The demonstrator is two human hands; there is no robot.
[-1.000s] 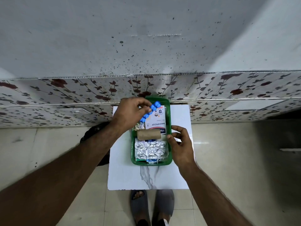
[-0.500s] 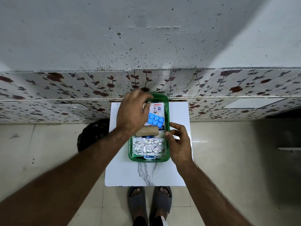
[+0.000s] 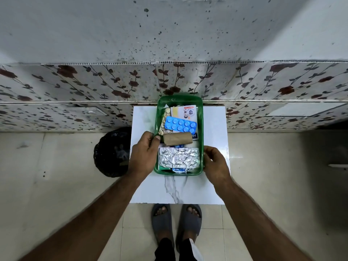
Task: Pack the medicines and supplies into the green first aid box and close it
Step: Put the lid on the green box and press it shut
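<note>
The green first aid box (image 3: 200, 117) stands open on a small white marble-patterned table (image 3: 212, 181). Inside lie a blue blister pack (image 3: 180, 125), a white plaster carton (image 3: 186, 111), a brown bandage roll (image 3: 177, 138), a strip of yellowish tablets (image 3: 165, 119) along the left wall, and crumpled silver foil strips (image 3: 178, 157) at the near end. My left hand (image 3: 144, 155) grips the box's left rim, thumb over the edge. My right hand (image 3: 215, 163) holds the right rim near the front corner. No lid is visible.
A black bin (image 3: 113, 151) with a dark liner stands on the floor left of the table. A floral-tiled wall (image 3: 94, 85) runs right behind the table. My feet in grey slippers (image 3: 176, 221) are under the table's near edge.
My left hand let go of the blue blister pack, which now lies in the box on the carton. The hand then drew back to the box's left rim.
</note>
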